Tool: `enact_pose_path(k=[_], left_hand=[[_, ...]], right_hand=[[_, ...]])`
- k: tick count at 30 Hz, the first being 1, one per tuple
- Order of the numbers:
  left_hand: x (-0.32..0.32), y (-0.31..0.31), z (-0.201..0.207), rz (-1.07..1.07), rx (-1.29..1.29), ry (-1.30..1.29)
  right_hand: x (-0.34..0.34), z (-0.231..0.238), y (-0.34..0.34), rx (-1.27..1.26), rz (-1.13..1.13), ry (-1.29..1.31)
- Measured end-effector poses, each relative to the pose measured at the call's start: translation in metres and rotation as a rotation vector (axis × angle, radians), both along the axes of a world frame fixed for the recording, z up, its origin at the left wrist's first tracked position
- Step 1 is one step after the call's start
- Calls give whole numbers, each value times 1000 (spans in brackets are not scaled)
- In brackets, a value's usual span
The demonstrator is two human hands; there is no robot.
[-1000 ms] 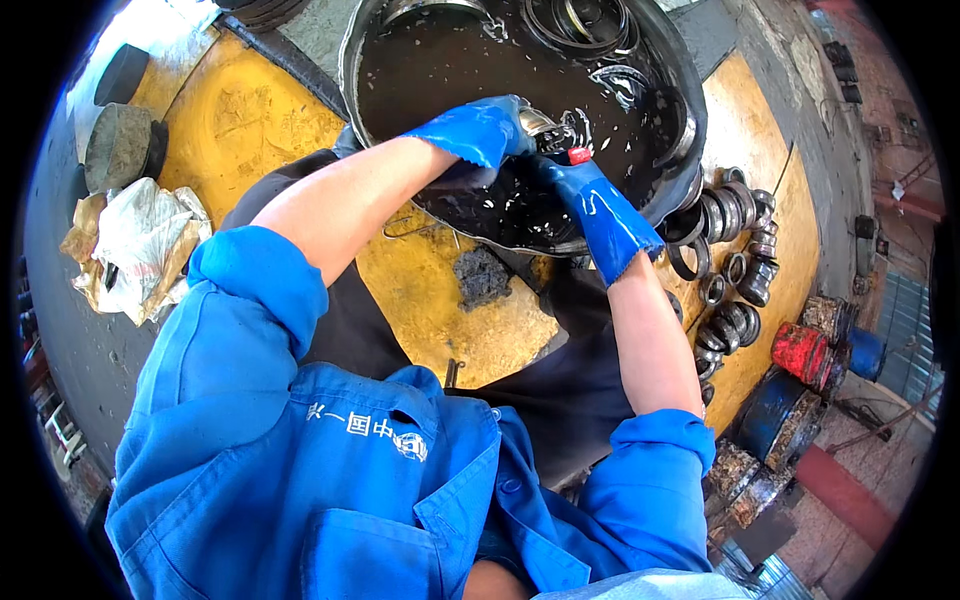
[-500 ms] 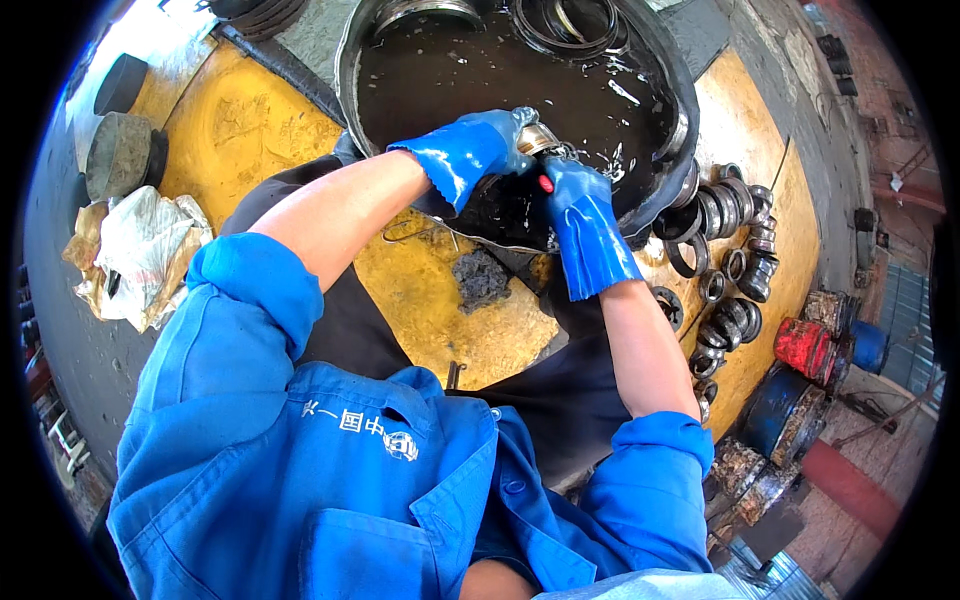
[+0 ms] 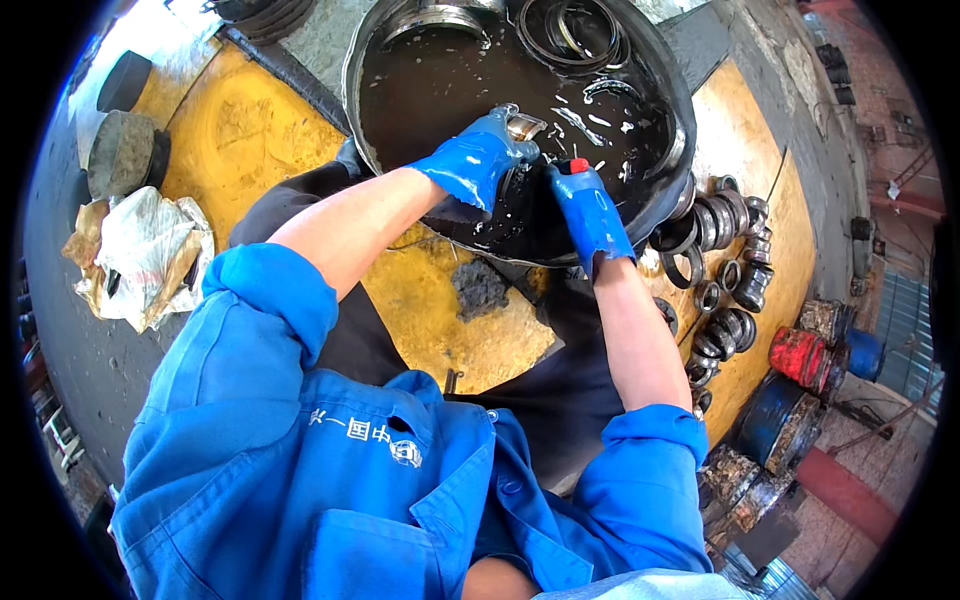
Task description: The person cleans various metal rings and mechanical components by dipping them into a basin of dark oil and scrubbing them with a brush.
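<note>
Both my hands wear blue rubber gloves and work over a round basin (image 3: pixel 348 95) of dark, murky liquid. My left hand (image 3: pixel 488 150) is closed around a shiny metal ring (image 3: pixel 524 126), held tilted above the liquid near the basin's near side. Just to its right, my right hand (image 3: pixel 580 198) grips a tool with a red handle end (image 3: pixel 578 165); the glove hides most of the tool, so its kind does not show. The two hands are apart. Larger metal rings (image 3: pixel 570 62) rest partly in the liquid at the far side.
Several bearing rings (image 3: pixel 735 325) lie on the yellow board to the right. A dark clump (image 3: pixel 480 288) sits between my knees. At left are a white plastic bag (image 3: pixel 150 250) and a grey drum-shaped piece (image 3: pixel 120 155). Drums and red cans (image 3: pixel 800 355) stand far right.
My hands have moved apart slightly. The right hand has turned, so the red handle end now points up above the fist. The left hand has shifted slightly with the ring.
</note>
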State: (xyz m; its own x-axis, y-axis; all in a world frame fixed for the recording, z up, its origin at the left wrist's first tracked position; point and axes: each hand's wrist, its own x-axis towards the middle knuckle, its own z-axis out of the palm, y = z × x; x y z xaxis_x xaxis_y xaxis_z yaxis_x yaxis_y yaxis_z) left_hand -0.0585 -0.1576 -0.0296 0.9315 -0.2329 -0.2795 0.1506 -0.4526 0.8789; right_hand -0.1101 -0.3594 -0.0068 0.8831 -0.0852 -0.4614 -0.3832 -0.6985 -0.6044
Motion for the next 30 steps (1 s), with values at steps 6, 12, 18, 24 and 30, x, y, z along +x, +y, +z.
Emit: enact_pose_path(k=[6,12,18,24,30], left_hand=[[2,-10,2,-90,-2,35],[14,4,-24,-68,-303,-26],[16,13,-16,-104,-278,46],[26,16,-24,10,-140,91],[21,15,-30,26,-299,75]], right_hand=[[-16,-7,3,633,-143,-17],[16,-25,0,414,10,42],[20,-38,0,-24,215,-150],[8,-4,18,-305,558,-499],[14,-13,8,56,606,-921]])
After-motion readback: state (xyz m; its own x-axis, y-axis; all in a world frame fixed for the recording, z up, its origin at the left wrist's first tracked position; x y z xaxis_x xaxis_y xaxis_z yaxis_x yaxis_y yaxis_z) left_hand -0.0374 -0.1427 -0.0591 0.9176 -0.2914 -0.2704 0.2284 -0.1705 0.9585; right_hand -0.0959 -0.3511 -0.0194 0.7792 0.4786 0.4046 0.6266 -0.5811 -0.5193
